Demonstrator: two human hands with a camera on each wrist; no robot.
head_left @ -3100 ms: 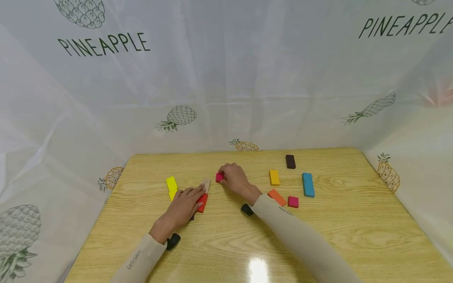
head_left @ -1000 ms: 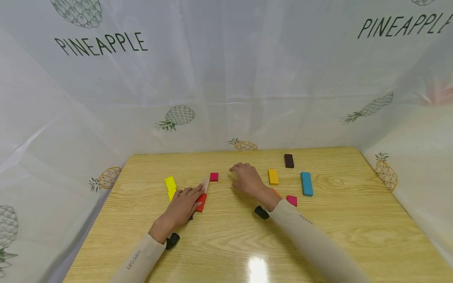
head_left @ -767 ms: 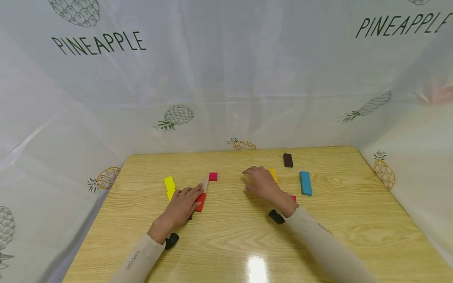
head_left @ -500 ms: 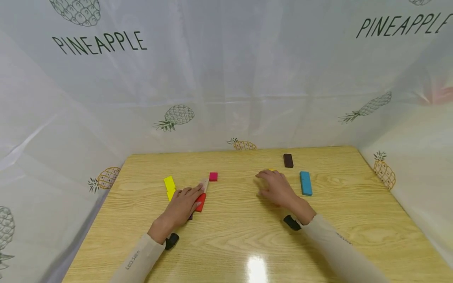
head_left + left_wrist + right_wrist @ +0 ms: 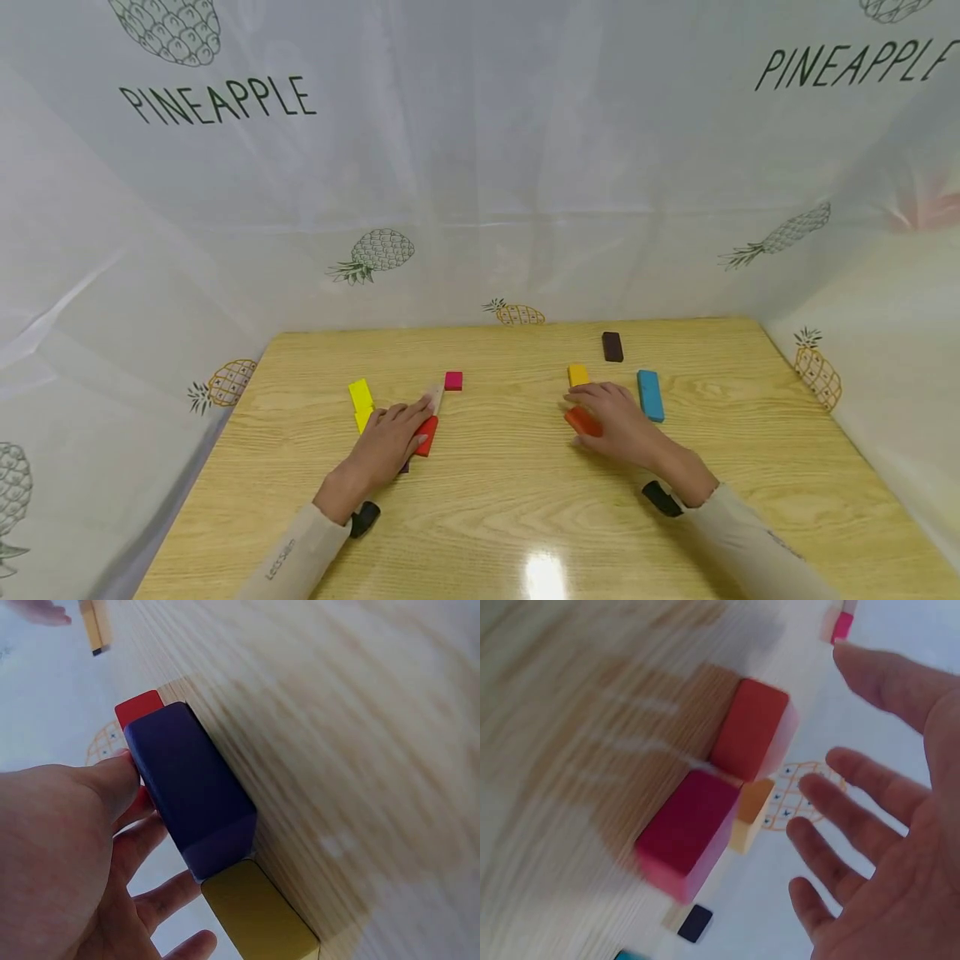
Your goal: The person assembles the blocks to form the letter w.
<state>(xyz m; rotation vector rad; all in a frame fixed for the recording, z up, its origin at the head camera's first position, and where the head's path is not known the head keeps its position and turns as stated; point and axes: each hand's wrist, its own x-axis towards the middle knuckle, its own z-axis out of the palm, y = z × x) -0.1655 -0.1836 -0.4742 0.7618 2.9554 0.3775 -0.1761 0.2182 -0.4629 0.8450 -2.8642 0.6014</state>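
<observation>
In the head view my left hand rests over a row of blocks: a red block, a pale block and a dark purple block, its fingers lying along their far side in the left wrist view. A yellow block touches the purple one's end. My right hand hovers above an orange block, fingers spread and holding nothing. The right wrist view shows that orange block beside a magenta block, which the hand hides in the head view.
Two yellow blocks lie left of my left hand. A small magenta block sits at the pale block's far end. Around my right hand are an amber block, a dark brown block and a blue block.
My right hand has let go of the small magenta block, which sits further left by the pale block, and has moved right to the orange block. My left hand has stayed in place.
</observation>
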